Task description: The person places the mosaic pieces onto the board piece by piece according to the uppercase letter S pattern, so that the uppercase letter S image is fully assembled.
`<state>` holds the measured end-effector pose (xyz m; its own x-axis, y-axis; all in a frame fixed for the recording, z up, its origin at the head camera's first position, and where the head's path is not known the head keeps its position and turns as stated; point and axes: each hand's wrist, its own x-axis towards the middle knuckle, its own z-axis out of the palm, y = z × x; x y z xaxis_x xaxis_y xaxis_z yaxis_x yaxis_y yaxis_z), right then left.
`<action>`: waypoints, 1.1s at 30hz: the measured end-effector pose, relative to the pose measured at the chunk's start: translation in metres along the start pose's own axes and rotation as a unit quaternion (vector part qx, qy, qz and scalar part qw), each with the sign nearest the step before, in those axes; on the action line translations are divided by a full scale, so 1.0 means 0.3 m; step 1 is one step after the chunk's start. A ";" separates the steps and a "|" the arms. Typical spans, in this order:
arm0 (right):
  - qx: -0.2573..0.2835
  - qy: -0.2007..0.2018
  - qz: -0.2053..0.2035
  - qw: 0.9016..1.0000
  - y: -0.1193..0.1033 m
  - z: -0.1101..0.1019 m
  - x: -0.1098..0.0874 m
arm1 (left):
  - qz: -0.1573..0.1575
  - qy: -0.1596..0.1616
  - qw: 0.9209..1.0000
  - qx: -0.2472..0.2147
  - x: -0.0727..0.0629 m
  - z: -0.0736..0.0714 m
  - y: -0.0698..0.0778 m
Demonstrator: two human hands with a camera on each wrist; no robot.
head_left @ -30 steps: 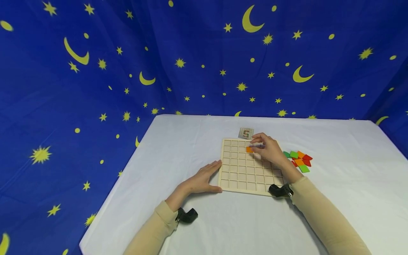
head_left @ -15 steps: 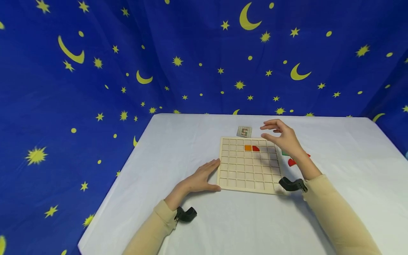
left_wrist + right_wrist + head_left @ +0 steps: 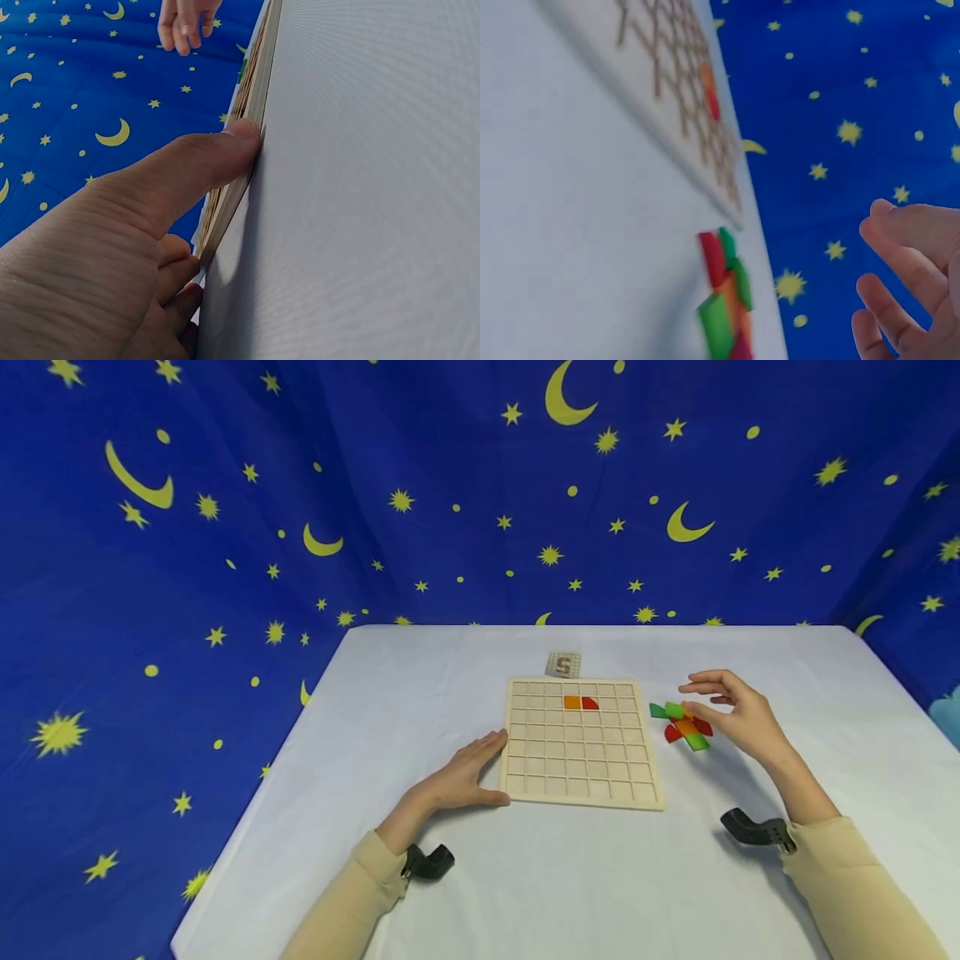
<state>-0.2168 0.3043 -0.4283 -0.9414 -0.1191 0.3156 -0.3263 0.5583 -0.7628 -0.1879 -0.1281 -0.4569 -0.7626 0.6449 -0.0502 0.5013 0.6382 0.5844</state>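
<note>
A wooden grid board [image 3: 577,768] lies on the white table. In its upper rows sit an orange square tile [image 3: 573,702] and, directly right of it, a red tile [image 3: 589,703] with one rounded side. My left hand [image 3: 459,781] rests at the board's left edge, fingers stretched and thumb [image 3: 241,131] touching the rim near the front corner. Over a small pile of tiles to the right hovers my right hand [image 3: 738,718], fingers loosely bent and holding nothing. The pile holds green [image 3: 716,326], red [image 3: 711,259] and orange tiles, some overlapping; the hand partly covers it from above.
A small card [image 3: 564,665] with an S-like figure on a grid lies just behind the board. Blue cloth [image 3: 465,460] with yellow moons and stars hangs behind and left of the white table [image 3: 600,877]. Black wrist mounts [image 3: 757,829] stick out below the sleeves.
My right hand has left the board and moved right to the tile pile. The red tile shows beside the orange one since it withdrew. The left hand stays at the board.
</note>
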 end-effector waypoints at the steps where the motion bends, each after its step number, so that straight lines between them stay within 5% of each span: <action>1: 0.000 -0.010 -0.001 1.000 -0.008 -0.003 -0.007 | 0.000 0.001 1.000 0.001 0.000 -0.001 -0.001; 10: -0.010 -0.082 -0.002 0.997 0.044 0.025 -0.033 | 0.007 0.004 1.000 -0.005 -0.001 -0.001 0.001; 16: 0.000 -0.117 -0.043 0.992 0.084 0.035 -0.040 | 0.006 0.005 1.000 -0.003 0.000 0.001 0.004; 33: -0.039 -0.126 -0.029 0.991 0.090 0.058 -0.037 | 0.009 0.008 1.000 -0.001 -0.005 0.001 0.000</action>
<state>-0.2167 0.3064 -0.4622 -0.9157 -0.3490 0.1993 -0.3825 0.6050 -0.6983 -0.1864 -0.1290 -0.4571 -0.7594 0.6501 -0.0273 0.5140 0.6252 0.5873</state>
